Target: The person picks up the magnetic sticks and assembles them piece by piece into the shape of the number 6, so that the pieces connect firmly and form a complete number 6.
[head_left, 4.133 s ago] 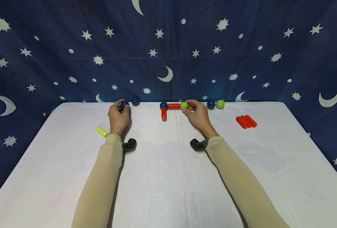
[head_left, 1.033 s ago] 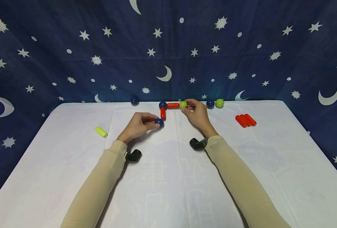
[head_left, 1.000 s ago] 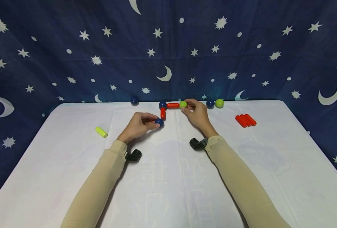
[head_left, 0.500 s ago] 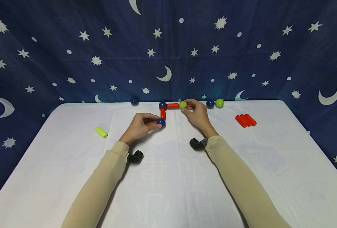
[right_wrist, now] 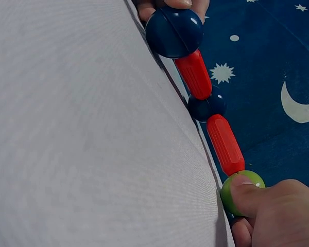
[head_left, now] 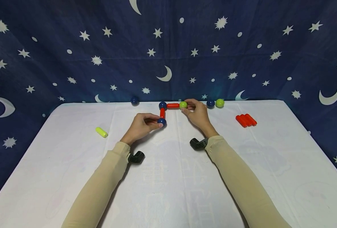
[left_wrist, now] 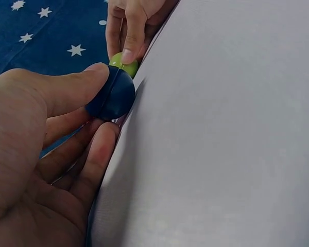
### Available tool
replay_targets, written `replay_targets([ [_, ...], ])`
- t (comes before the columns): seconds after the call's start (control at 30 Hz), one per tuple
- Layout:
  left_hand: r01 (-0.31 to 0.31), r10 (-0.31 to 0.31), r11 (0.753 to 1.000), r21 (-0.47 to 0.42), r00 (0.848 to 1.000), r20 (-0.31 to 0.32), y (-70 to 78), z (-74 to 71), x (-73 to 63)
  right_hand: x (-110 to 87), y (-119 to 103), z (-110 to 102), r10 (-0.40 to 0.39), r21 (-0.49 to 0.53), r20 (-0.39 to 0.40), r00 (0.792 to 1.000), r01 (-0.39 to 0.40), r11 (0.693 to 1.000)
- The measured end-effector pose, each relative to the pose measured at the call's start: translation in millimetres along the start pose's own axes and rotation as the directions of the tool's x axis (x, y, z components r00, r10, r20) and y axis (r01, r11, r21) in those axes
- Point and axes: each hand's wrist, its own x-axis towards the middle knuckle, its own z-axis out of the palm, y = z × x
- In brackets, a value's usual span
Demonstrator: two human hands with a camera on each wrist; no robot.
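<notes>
My left hand [head_left: 142, 126] pinches a dark blue ball [head_left: 162, 122] between thumb and fingers; in the right wrist view this ball [right_wrist: 174, 32] meets the end of a red rod [right_wrist: 193, 75]. That rod runs to a second blue ball [head_left: 162, 105], the corner of an L shape. From the corner a red rod [head_left: 173, 105] extends right to a light green ball [head_left: 183, 105]. My right hand [head_left: 198, 114] holds the green ball, its thumb on top in the right wrist view. In the left wrist view the held blue ball [left_wrist: 113, 95] hides most of the rods.
A loose blue ball [head_left: 134, 101] sits at the far table edge, left of the L. Further right are another blue ball [head_left: 210, 104] and a green ball [head_left: 219, 103]. Several red rods [head_left: 246, 120] lie side by side at right; a yellow-green rod [head_left: 101, 132] lies at left.
My left hand has brought a blue ball from the far left to the near end of the lower red rod, shifting slightly right at the last. The right hand stays on the green ball.
</notes>
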Motion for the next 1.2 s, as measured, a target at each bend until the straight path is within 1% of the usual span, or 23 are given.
replay_targets([
  [0.13,0.012,-0.012,1.0,0.012,1.0,-0.014,1.4,1.5,0.4,0.2,-0.4,-0.1,0.004,-0.001,0.001,1.0,-0.004,1.0],
  [0.3,0.01,-0.009,1.0,0.017,1.0,-0.026,2.3,3.8,0.5,0.0,-1.5,0.1,-0.003,0.0,-0.003,1.0,0.003,1.0],
  [0.57,0.003,-0.003,1.0,0.011,1.0,-0.031,2.1,5.3,1.0,-0.2,-1.9,0.2,0.001,-0.02,-0.006,1.0,-0.001,1.0],
  [0.93,0.004,-0.004,1.0,0.004,0.999,-0.043,2.0,6.7,1.1,0.6,-2.3,0.6,0.006,-0.02,-0.005,1.0,-0.006,1.0],
  [1.2,-0.008,0.008,1.0,0.012,0.999,-0.036,1.9,6.6,0.6,-0.1,-2.4,0.3,0.009,-0.03,-0.007,1.0,-0.009,1.0],
])
